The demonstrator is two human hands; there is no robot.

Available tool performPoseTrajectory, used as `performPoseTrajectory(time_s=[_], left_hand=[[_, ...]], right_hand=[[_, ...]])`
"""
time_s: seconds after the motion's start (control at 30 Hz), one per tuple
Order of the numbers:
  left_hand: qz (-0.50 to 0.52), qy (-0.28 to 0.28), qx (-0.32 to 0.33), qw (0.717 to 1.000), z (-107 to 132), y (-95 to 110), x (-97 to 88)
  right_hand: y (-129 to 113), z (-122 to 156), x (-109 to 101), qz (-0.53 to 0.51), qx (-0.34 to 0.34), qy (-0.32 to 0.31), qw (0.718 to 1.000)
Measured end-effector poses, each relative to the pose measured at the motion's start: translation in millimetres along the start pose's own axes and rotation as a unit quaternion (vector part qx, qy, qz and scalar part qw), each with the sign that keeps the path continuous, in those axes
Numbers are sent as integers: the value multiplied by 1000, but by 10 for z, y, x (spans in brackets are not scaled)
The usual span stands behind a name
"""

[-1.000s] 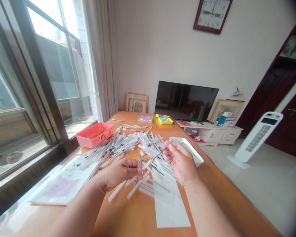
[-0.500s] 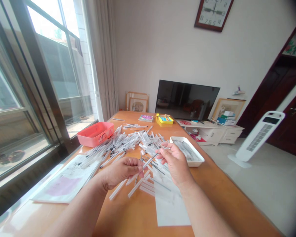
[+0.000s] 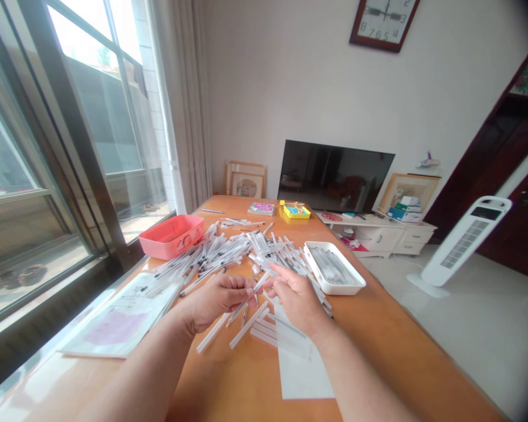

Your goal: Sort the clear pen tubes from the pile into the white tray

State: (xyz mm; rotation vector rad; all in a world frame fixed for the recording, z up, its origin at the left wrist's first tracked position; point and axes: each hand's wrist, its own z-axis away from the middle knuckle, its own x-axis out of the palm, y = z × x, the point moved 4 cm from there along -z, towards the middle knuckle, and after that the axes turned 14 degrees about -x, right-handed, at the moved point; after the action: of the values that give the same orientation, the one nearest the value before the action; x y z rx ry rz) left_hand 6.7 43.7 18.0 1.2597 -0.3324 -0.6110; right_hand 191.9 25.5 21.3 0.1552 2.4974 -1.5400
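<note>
My left hand (image 3: 229, 300) pinches a clear pen barrel (image 3: 260, 282) between thumb and fingers, tilted up toward the right. My right hand (image 3: 293, 293) is closed at the barrel's other end, thumb and fingertips on the pen; what lies between these fingertips is partly hidden. Below the hands lie loose clear tubes (image 3: 213, 333) and a white paper sheet (image 3: 305, 375) with more pen parts on it. Beyond them spreads a large heap of clear pens and barrels (image 3: 222, 252), some with black ends.
Left of the heap stands a pink plastic basket (image 3: 172, 239); nearer lies a paper booklet (image 3: 118, 322). A white tray (image 3: 337, 285) of thin refills sits at the table's right edge. A yellow box (image 3: 295, 212) and a magazine (image 3: 261, 208) lie at the far end.
My right hand has moved left and nearer to my left hand. The dark thin rod that showed between the hands is no longer visible there. My left hand keeps its pinch.
</note>
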Motion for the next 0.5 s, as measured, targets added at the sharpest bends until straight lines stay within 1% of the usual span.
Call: performPoseTrajectory(time_s=[0.1, 0.17, 0.23, 0.33, 0.43, 0.5], left_hand=[[-5, 11, -5, 1000, -4, -9, -11], [-6, 16, -6, 1000, -5, -11, -20], [-8, 18, -5, 1000, -5, -6, -24], [-5, 20, -6, 1000, -6, 2, -19], [6, 25, -4, 1000, -3, 13, -19], [16, 30, -2, 999, 0, 20, -29]], right_hand=[[82, -36, -138, 28, 37, 9, 999], [166, -60, -259, 77, 56, 15, 995], [241, -74, -366, 137, 54, 10, 989], [323, -57, -424, 201, 41, -36, 978], [387, -8, -388, 234, 58, -92, 966], [420, 13, -361, 253, 73, -113, 958]])
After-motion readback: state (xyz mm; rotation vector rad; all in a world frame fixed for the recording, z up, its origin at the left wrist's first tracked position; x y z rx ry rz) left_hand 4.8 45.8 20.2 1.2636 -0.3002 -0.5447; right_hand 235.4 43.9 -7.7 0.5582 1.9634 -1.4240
